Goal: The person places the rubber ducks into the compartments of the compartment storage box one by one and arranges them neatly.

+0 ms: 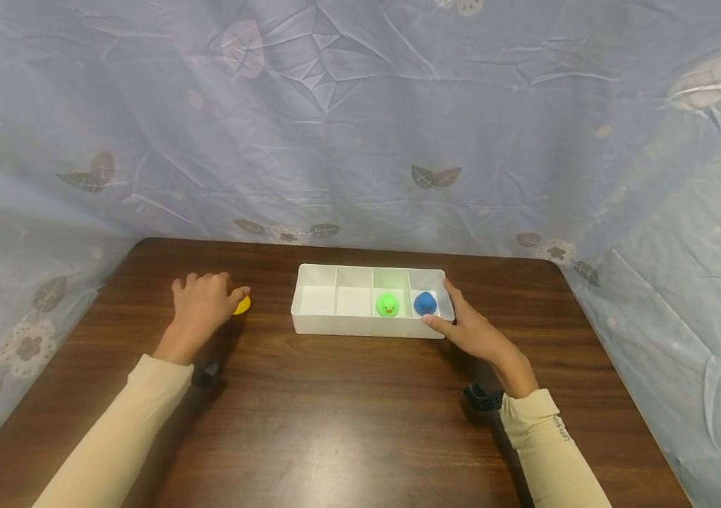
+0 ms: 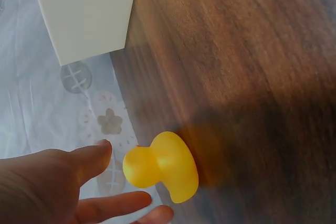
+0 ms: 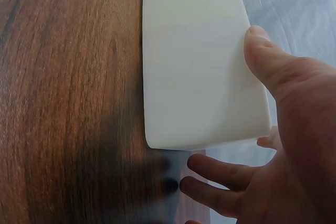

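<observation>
A yellow rubber duck (image 2: 176,166) lies on the table at the left, partly hidden by my left hand (image 1: 204,300) in the head view. In the left wrist view, the thumb and fingers of that hand (image 2: 39,187) spread beside the duck's head, with a gap showing at the thumb. My right hand (image 1: 471,328) holds the right end of a white divided tray (image 1: 367,326). Its thumb lies on the front wall's top edge and a finger is at the end wall; other fingers extend below the tray's end. A green duck (image 1: 388,305) and a blue duck (image 1: 425,303) sit in the two right compartments.
The brown wooden table (image 1: 329,402) runs back to a patterned cloth curtain (image 1: 360,141), which also hangs at both sides. Two compartments at the tray's left show bare floors. Dark wrist devices (image 1: 483,398) are on both wrists.
</observation>
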`<move>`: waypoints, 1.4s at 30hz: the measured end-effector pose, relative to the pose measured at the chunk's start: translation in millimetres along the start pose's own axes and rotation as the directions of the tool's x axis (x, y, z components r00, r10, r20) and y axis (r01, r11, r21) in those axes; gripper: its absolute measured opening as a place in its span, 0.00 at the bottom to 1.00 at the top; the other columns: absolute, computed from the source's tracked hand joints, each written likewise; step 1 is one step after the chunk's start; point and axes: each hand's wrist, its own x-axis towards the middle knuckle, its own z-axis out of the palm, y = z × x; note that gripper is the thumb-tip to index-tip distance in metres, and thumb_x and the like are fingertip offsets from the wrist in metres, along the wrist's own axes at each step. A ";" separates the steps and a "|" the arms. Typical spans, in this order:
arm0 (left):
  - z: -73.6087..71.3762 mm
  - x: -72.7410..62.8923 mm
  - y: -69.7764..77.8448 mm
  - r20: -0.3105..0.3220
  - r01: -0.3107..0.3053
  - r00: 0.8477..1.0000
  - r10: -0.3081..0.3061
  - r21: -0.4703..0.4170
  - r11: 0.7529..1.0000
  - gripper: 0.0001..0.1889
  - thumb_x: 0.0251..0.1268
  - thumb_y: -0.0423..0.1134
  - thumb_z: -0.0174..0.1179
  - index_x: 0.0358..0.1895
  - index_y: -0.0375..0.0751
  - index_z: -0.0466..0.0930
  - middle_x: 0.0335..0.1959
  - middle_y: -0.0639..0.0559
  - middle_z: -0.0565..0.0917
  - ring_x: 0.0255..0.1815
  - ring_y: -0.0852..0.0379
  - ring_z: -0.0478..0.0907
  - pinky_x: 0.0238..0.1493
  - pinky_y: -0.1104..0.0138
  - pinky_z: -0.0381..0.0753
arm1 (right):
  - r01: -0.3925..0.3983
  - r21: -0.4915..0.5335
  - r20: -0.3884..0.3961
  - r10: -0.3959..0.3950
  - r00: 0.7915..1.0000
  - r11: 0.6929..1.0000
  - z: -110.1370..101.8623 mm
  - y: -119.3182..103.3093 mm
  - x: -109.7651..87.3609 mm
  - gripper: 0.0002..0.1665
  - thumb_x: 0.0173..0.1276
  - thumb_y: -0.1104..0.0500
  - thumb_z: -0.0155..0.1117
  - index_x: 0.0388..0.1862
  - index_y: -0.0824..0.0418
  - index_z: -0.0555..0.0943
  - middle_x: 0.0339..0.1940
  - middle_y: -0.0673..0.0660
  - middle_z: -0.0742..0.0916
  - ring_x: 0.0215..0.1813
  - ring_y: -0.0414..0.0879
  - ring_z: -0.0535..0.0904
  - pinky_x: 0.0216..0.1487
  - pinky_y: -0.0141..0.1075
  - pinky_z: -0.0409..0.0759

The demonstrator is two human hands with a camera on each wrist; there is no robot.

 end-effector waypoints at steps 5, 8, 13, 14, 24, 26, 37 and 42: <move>1.9 2.4 1.8 0.030 0.035 0.999 -0.036 0.030 0.999 0.30 0.80 0.60 0.54 0.48 0.31 0.85 0.54 0.23 0.86 0.58 0.21 0.74 0.65 0.26 0.62 | -0.004 -0.003 0.000 0.004 1.000 1.000 0.8 -1.1 -0.1 0.61 0.82 0.41 0.60 0.89 0.62 0.32 0.90 0.71 0.45 0.90 0.69 0.46 0.86 0.68 0.51; 3.5 2.8 1.6 0.033 0.047 0.998 -0.048 0.034 0.998 0.30 0.80 0.60 0.54 0.47 0.30 0.85 0.53 0.21 0.86 0.57 0.21 0.74 0.64 0.27 0.63 | 0.000 -0.002 0.003 0.000 1.000 1.000 0.4 -2.7 -0.3 0.61 0.82 0.41 0.60 0.89 0.63 0.32 0.90 0.72 0.48 0.88 0.69 0.51 0.85 0.69 0.53; 5.7 4.4 1.7 0.039 0.059 0.997 -0.060 0.032 0.998 0.32 0.79 0.62 0.53 0.49 0.30 0.85 0.53 0.20 0.85 0.56 0.22 0.75 0.62 0.28 0.65 | -0.004 0.007 0.003 0.004 1.000 1.000 -0.6 -3.6 -1.5 0.60 0.82 0.42 0.60 0.89 0.62 0.32 0.90 0.71 0.49 0.87 0.69 0.54 0.85 0.69 0.54; 5.9 4.7 2.0 0.041 0.060 0.997 -0.061 0.033 0.998 0.32 0.79 0.62 0.53 0.49 0.30 0.85 0.53 0.20 0.85 0.56 0.22 0.75 0.62 0.28 0.65 | -0.003 0.005 0.004 0.003 1.000 1.000 -0.8 -3.6 -1.7 0.60 0.82 0.42 0.61 0.89 0.62 0.32 0.90 0.71 0.49 0.87 0.69 0.54 0.85 0.69 0.54; 5.1 5.2 1.9 0.039 0.063 0.997 -0.066 0.061 0.996 0.33 0.78 0.63 0.54 0.46 0.29 0.85 0.51 0.19 0.85 0.56 0.21 0.77 0.64 0.26 0.63 | 0.000 -0.001 0.004 0.000 1.000 1.000 -1.0 -3.5 -1.6 0.60 0.83 0.42 0.60 0.89 0.63 0.32 0.90 0.71 0.48 0.88 0.69 0.51 0.85 0.69 0.53; 5.3 5.1 2.6 0.035 0.066 0.997 -0.068 0.064 0.996 0.33 0.78 0.63 0.55 0.45 0.29 0.85 0.51 0.19 0.85 0.56 0.21 0.77 0.65 0.26 0.62 | 0.000 -0.002 0.004 0.000 1.000 1.000 -0.8 -3.9 -1.4 0.60 0.83 0.43 0.60 0.89 0.63 0.32 0.90 0.71 0.48 0.88 0.69 0.51 0.85 0.69 0.53; 5.7 9.6 1.8 0.063 0.063 0.996 -0.067 0.064 0.996 0.30 0.76 0.60 0.59 0.48 0.30 0.83 0.51 0.20 0.85 0.57 0.21 0.78 0.65 0.26 0.63 | -0.003 -0.009 -0.005 0.003 1.000 1.000 0.2 -1.6 -0.1 0.60 0.83 0.42 0.60 0.89 0.64 0.33 0.90 0.70 0.47 0.89 0.69 0.49 0.86 0.68 0.52; 1.9 9.2 0.7 0.047 0.045 0.998 -0.047 0.037 0.998 0.26 0.75 0.57 0.60 0.44 0.31 0.82 0.47 0.22 0.86 0.53 0.23 0.79 0.62 0.28 0.65 | -0.029 -0.011 -0.003 0.029 1.000 1.000 -0.2 -2.0 -1.4 0.61 0.82 0.39 0.59 0.90 0.61 0.32 0.91 0.67 0.43 0.90 0.68 0.43 0.87 0.68 0.49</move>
